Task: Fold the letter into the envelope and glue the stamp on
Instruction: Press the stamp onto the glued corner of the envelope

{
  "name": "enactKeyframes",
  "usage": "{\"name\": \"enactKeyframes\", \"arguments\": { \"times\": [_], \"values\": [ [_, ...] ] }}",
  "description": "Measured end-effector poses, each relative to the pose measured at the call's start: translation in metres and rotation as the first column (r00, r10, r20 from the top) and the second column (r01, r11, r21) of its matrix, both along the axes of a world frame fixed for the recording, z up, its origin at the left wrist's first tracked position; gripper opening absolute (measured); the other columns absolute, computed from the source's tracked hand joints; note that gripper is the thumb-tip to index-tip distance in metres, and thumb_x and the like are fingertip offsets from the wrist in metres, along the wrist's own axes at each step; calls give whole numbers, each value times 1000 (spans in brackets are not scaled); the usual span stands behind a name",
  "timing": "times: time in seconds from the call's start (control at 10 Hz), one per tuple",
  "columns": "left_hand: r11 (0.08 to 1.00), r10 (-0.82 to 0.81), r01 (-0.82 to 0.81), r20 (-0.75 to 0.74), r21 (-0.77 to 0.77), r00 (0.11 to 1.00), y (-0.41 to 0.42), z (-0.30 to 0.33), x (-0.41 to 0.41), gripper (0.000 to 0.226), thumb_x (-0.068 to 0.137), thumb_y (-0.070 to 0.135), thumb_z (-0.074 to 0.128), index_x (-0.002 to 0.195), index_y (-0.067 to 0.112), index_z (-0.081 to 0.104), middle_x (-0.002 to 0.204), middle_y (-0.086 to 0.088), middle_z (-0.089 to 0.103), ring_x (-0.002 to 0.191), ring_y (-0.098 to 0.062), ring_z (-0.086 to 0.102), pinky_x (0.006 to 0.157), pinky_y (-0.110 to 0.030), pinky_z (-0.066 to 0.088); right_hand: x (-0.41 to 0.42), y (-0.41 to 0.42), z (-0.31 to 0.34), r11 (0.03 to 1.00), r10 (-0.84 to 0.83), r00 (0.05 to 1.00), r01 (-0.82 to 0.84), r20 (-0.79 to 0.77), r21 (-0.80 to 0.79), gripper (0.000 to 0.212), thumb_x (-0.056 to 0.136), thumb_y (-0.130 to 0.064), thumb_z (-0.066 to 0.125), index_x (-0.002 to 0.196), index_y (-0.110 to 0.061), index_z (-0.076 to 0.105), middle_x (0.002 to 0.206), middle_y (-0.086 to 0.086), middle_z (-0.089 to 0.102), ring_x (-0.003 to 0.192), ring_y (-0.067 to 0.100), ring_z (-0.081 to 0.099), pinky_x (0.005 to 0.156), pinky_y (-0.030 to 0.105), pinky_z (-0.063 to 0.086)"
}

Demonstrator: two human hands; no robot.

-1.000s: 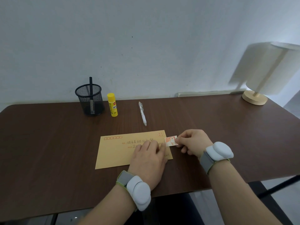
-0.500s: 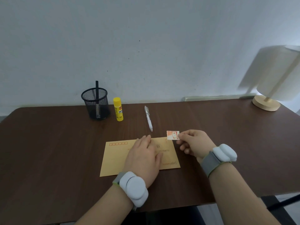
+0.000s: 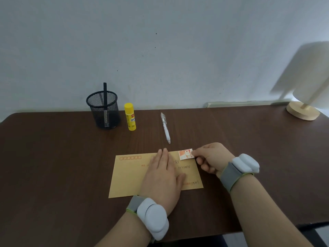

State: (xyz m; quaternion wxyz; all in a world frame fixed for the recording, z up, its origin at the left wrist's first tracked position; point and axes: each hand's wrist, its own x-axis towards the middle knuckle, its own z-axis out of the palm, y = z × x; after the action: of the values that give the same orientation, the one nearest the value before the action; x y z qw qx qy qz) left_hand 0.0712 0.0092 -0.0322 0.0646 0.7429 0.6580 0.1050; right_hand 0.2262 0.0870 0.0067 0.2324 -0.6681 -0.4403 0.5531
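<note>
Left hand (image 3: 162,177) lies flat and open on the envelope (image 3: 128,177), pinning it at table centre, while the right hand (image 3: 211,160) pinches the stamp (image 3: 186,154) over the envelope's two o'clock corner. The risk, I'd say: it lands crooked or overhangs the edge, as the pinch covers its right side.

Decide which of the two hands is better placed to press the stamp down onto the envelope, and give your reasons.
The right hand: it already pinches the stamp over the envelope's top right corner. The left hand lies flat, steadying the envelope.
</note>
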Motion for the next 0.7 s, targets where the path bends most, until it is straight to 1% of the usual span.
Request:
{"name": "enactKeyframes", "arguments": {
  "times": [0.1, 0.2, 0.5, 0.7],
  "values": [
    [1000, 4, -4, 4, 9, 1000, 0, -2, 0, 70, 97, 53, 24, 151, 11, 6, 160, -6, 1, 146, -18, -4, 116, -32, -6, -1, 3, -4, 1000, 5, 1000, -5, 14, 6, 9, 87, -12, 64, 86, -3, 64, 41, 0, 53, 28, 11, 38, 28, 15, 26],
    [1000, 1, -1, 14, 12, 1000, 0, -2, 0, 70, 97, 52, 24, 151, 11, 6, 160, -5, 1, 146, -18, -5, 115, -31, -7, -1, 4, -5, 1000, 20, 999, -20, 34, 6, 11, 87, -12, 64, 79, -4, 63, 41, 0, 53, 28, 11, 39, 29, 15, 28],
    [1000, -12, 12, 19, 13, 1000, 0, -2, 0, 68, 97, 51, 24, 150, 11, 9, 160, -7, 3, 146, -19, -4, 117, -32, -4, -6, 2, -2, 1000, 21, 994, -23, 103, 19, 15, 89, -12, 64, 75, -6, 61, 45, 3, 53, 28, 11, 39, 29, 16, 29],
    [1000, -10, 10, 17, 20, 1000, 0, -3, 0, 68, 97, 51, 24, 150, 12, 10, 160, -7, 4, 146, -19, -3, 117, -32, -4, -8, 1, 1, 999, 30, 991, -34, 131, 23, 14, 89, -12, 64, 77, -4, 62, 47, 4, 53, 28, 11, 39, 30, 15, 30]
  ]
}}
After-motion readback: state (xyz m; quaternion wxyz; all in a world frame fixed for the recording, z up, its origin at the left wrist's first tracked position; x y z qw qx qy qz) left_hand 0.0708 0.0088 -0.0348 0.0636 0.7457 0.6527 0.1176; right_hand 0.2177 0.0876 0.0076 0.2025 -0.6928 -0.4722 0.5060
